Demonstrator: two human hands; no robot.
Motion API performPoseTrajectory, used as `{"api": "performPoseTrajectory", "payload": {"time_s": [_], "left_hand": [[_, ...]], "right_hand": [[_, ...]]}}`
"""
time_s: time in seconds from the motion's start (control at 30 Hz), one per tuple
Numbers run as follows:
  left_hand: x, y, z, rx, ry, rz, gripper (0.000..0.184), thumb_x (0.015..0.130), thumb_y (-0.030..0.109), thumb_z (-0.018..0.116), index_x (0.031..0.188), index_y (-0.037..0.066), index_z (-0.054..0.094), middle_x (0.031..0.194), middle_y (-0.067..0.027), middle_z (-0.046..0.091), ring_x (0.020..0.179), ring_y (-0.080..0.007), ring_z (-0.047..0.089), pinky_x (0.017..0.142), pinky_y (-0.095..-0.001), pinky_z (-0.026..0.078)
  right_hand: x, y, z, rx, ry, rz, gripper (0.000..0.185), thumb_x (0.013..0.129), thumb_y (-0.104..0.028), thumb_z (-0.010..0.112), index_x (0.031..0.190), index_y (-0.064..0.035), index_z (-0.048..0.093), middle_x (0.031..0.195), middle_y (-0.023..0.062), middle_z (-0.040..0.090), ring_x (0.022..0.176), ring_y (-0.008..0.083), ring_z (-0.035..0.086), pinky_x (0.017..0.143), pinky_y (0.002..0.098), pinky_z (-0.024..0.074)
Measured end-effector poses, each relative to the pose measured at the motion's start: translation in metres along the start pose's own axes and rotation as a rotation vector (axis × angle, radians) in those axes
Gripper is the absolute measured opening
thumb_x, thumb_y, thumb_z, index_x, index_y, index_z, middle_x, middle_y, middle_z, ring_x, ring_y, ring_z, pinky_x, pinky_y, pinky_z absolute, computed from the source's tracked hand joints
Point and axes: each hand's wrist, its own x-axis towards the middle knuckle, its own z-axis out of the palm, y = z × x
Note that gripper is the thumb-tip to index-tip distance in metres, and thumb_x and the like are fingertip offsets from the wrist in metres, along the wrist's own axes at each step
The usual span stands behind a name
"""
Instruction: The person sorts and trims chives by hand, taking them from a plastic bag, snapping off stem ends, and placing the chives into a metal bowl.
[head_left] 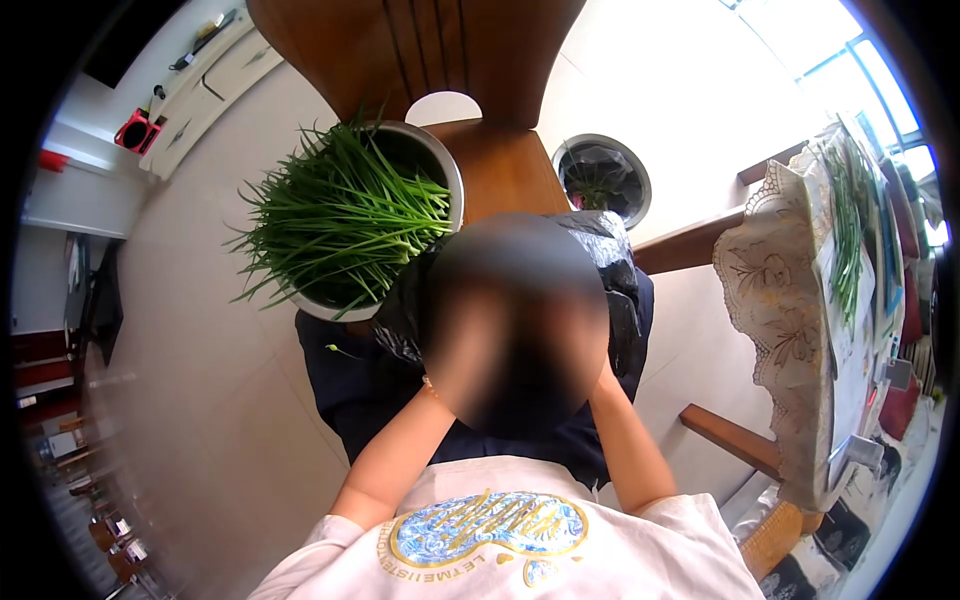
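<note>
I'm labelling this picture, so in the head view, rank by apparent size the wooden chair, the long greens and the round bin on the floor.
1. Wooden chair, partly covered
2. Long greens
3. Round bin, clearly smallest

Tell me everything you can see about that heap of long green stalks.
The heap of stalks is bright green, slender and grass-like, with paler ends gathered toward the picture's right. They lie loosely in a round, metal-looking basin, thin tips fanning out over its rim on the left. Some leaves bend; the lowest layers are hidden.
</note>
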Motion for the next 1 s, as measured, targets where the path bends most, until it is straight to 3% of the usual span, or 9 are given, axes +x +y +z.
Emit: {"api": "performPoseTrajectory", "payload": {"time_s": [0.1,0.2,0.5,0.7,0.77,0.8,0.9,1.0], "left_hand": [[0.009,-0.017,0.002,0.049,0.027,0.115,0.028,0.072,0.000,0.067,0.090,0.002,0.046,0.080,-0.0064,0.057,0.073,-0.0124,0.057,0.066,-0.0245,0.047],[0.012,-0.024,0.007,-0.011,0.014,0.169,0.027,0.071,-0.002,0.067,0.088,0.002,0.046,0.080,-0.0064,0.057,0.072,-0.0113,0.056,0.064,-0.0235,0.046],[0.018,-0.037,0.011,-0.105,0.130,0.238,0.027,0.070,-0.005,0.067,0.084,0.003,0.046,0.075,-0.0054,0.057,0.065,-0.0114,0.056,0.059,-0.0232,0.046],[0.015,-0.036,0.012,-0.060,0.160,0.284,0.026,0.071,-0.006,0.066,0.084,0.003,0.046,0.077,-0.0054,0.057,0.066,-0.0121,0.057,0.060,-0.0239,0.048],[0.022,-0.046,0.006,-0.056,0.185,0.418,0.025,0.071,-0.005,0.066,0.084,0.004,0.046,0.078,-0.0050,0.057,0.068,-0.0122,0.057,0.063,-0.0242,0.048],[0.020,-0.042,0.005,-0.056,0.188,0.419,0.025,0.071,-0.005,0.066,0.084,0.004,0.046,0.078,-0.0050,0.057,0.068,-0.0122,0.057,0.063,-0.0242,0.048],[0.014,-0.027,0.003,-0.185,0.094,0.244,0.025,0.072,-0.005,0.066,0.085,0.004,0.046,0.080,-0.0048,0.057,0.069,-0.0113,0.056,0.066,-0.0238,0.048],[0.018,-0.030,0.004,-0.181,0.042,0.245,0.025,0.072,-0.004,0.066,0.085,0.005,0.047,0.081,-0.0049,0.057,0.071,-0.0106,0.055,0.067,-0.0233,0.047]], "right_hand": [[-0.006,-0.016,0.006,0.101,-0.106,0.146,0.036,0.088,-0.032,0.048,0.083,0.0017,0.059,0.060,0.0061,0.058,0.050,0.0088,0.049,0.047,0.0212,0.0398],[-0.006,-0.015,0.014,0.182,-0.091,0.147,0.035,0.089,-0.030,0.048,0.081,0.0021,0.059,0.058,0.0051,0.056,0.049,0.0089,0.048,0.046,0.0220,0.0383],[0.001,-0.013,0.031,0.030,0.131,0.020,0.029,0.088,-0.016,0.043,0.073,0.0040,0.056,0.050,0.0058,0.050,0.043,0.0120,0.046,0.044,0.0278,0.0362],[0.014,-0.003,0.036,0.169,0.197,0.236,0.023,0.084,-0.010,0.042,0.072,0.0044,0.056,0.051,0.0085,0.051,0.037,0.0140,0.045,0.040,0.0290,0.0358],[0.032,0.049,0.033,0.233,0.094,0.570,0.017,0.081,-0.008,0.044,0.074,0.0025,0.056,0.057,0.0094,0.054,0.037,0.0139,0.045,0.038,0.0281,0.0353],[0.035,0.062,0.032,0.237,0.194,0.507,0.015,0.078,-0.006,0.044,0.074,0.0010,0.056,0.061,0.0093,0.055,0.038,0.0140,0.045,0.035,0.0272,0.0336],[0.028,0.067,0.012,0.141,0.093,0.348,0.014,0.080,-0.010,0.047,0.078,-0.0005,0.057,0.064,0.0086,0.057,0.041,0.0137,0.047,0.037,0.0254,0.0346],[0.014,0.018,0.005,0.266,0.046,0.123,0.020,0.083,-0.020,0.054,0.080,-0.0005,0.058,0.069,0.0075,0.058,0.049,0.0130,0.051,0.043,0.0231,0.0382]]}}
